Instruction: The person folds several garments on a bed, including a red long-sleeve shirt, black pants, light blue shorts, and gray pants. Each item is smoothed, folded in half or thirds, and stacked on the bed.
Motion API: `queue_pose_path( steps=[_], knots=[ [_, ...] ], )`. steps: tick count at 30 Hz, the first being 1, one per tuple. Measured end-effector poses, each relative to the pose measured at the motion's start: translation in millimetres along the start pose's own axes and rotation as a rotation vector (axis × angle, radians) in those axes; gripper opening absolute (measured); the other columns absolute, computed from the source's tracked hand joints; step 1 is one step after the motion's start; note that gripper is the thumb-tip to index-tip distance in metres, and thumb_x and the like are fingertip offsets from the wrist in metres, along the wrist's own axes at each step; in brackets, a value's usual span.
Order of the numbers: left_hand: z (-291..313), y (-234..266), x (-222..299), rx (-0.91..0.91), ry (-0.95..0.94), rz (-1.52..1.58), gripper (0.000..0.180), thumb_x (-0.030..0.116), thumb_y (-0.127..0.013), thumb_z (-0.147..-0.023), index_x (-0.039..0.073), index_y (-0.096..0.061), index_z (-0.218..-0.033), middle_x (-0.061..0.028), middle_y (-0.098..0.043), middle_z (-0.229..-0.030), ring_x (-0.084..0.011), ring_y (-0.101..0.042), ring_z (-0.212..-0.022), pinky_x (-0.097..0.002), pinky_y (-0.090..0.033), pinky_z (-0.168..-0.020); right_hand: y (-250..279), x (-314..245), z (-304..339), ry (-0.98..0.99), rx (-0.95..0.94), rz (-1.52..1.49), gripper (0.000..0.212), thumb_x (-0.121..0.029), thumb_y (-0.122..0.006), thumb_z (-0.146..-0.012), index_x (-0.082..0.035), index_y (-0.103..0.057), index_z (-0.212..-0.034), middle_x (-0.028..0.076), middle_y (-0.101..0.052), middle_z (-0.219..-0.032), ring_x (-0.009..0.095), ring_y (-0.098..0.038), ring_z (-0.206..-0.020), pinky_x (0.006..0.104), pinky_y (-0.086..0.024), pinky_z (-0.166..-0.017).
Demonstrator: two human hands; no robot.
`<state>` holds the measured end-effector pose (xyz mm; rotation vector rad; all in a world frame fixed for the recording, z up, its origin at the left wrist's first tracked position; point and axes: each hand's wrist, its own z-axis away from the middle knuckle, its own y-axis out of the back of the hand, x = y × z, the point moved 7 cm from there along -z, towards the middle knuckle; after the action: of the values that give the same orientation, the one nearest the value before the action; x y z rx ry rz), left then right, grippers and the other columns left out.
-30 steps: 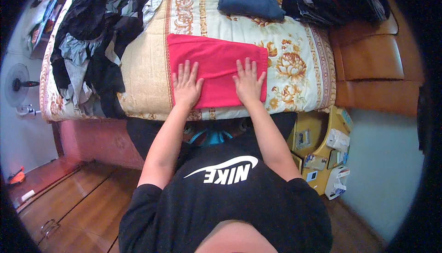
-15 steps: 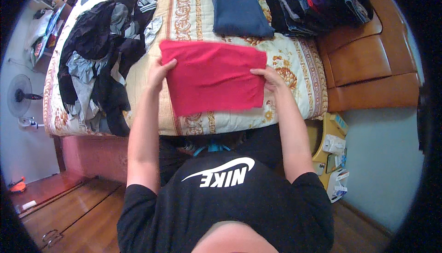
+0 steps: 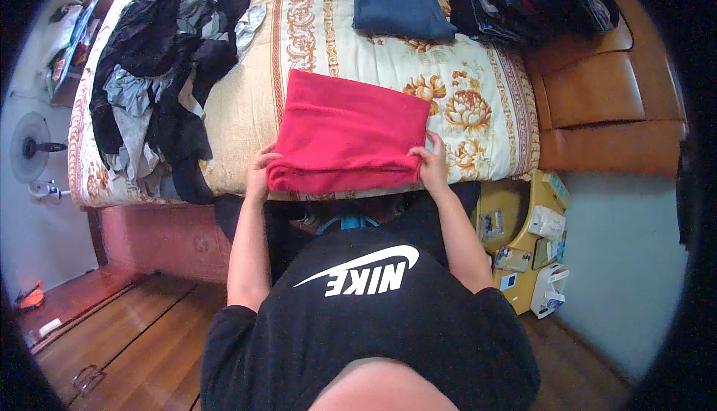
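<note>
A folded red cloth garment (image 3: 354,128) lies at the near edge of the bed, its exact kind hidden by the folding. Its near edge shows a doubled, rolled-looking layer. At its near left corner my left hand (image 3: 261,170) pinches the fabric, fingers partly tucked behind the edge. My right hand (image 3: 431,161) grips the near right corner between thumb and fingers. Beyond the garment lies a folded blue piece of clothing (image 3: 399,1), which neither hand touches.
On the left of the bed (image 3: 246,112) spreads a loose heap of black and grey clothes (image 3: 160,75). Several folded garments (image 3: 523,0) are stacked at the far right, against a brown headboard (image 3: 597,97). A yellow bedside shelf (image 3: 534,239) with small items stands right; a fan (image 3: 33,146) stands left.
The red garment has come down onto the bed, nearer to me. Both hands have slid from its sides to its near corners, still holding it. The view has shifted slightly.
</note>
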<state>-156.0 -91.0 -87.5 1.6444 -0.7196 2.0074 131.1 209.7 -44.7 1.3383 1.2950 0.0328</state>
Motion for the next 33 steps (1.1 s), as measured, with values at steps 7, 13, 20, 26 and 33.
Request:
queue_pose_path(
  steps=[7,13,20,26,33],
  knots=[
    [-21,-52,83,0.239,-0.393,-1.044,0.044,0.021,-0.062,-0.076,0.009,-0.050,-0.116,-0.0154,-0.044,-0.126,-0.0324,-0.042,-0.116,-0.0453,-0.034,-0.094,17,-46,-33,-0.055,0.133,0.179,0.028,-0.008,-0.054,-0.079,-0.007,-0.058,-0.106,0.019,-0.038,-0.129,0.036,-0.031,-0.124,0.0417,-0.026,-0.102],
    [-13,-126,46,0.030,-0.252,-1.596,0.069,0.056,-0.044,-0.079,0.025,-0.023,-0.137,-0.0046,-0.014,-0.145,-0.0275,-0.012,-0.133,-0.0655,-0.019,-0.094,-60,-53,-40,-0.199,-0.361,0.496,0.070,-0.045,-0.049,-0.082,-0.021,-0.015,-0.139,0.012,-0.002,-0.146,0.031,-0.002,-0.134,0.0697,-0.011,-0.093],
    [29,-48,40,0.345,-0.190,-1.116,0.062,0.032,-0.060,-0.077,0.005,-0.035,-0.127,-0.0184,-0.041,-0.125,-0.0321,-0.040,-0.114,-0.0446,-0.033,-0.091,-70,-90,-96,-0.151,-0.187,0.331,0.061,-0.036,-0.061,-0.077,-0.012,-0.037,-0.128,0.012,-0.034,-0.134,0.029,-0.028,-0.125,0.0664,-0.016,-0.094],
    [26,1,12,0.283,0.118,-0.724,0.031,0.026,-0.060,-0.080,-0.001,-0.056,-0.093,-0.0206,-0.061,-0.081,-0.0334,-0.060,-0.078,-0.0389,-0.045,-0.071,-174,-191,-167,0.109,-0.220,0.447,0.035,-0.030,-0.061,-0.076,-0.008,-0.056,-0.102,0.012,-0.055,-0.106,0.026,-0.051,-0.100,0.0516,-0.035,-0.084],
    [37,0,7,0.281,0.035,-0.610,0.023,0.019,-0.057,-0.081,-0.002,-0.055,-0.089,-0.0189,-0.060,-0.081,-0.0311,-0.058,-0.077,-0.0372,-0.044,-0.069,-224,-143,-190,0.002,-0.488,0.474,0.031,-0.031,-0.058,-0.078,-0.009,-0.055,-0.101,0.012,-0.054,-0.108,0.026,-0.049,-0.103,0.0489,-0.032,-0.090]
  ],
)
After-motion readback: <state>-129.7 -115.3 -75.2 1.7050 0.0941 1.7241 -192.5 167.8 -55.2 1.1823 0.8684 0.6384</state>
